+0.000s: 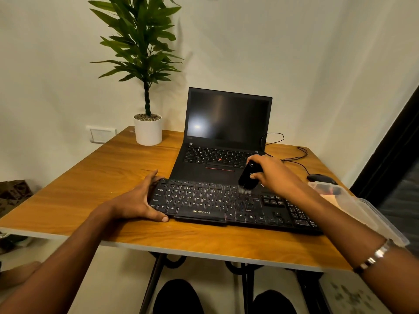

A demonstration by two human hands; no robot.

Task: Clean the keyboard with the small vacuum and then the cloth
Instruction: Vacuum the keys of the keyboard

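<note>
Wooden table [74, 184] | keyboard [226, 205] before laptop [223, 141] | left hand [138, 200] fingers spread, bracing keyboard's end | right hand [275, 175] gripping small vacuum [248, 175], brush on top row | risk: hard pressing could pop keys, shift keyboard

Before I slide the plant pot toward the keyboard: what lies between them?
In the head view, only bare wooden table lies between the plant pot and keyboard.
</note>
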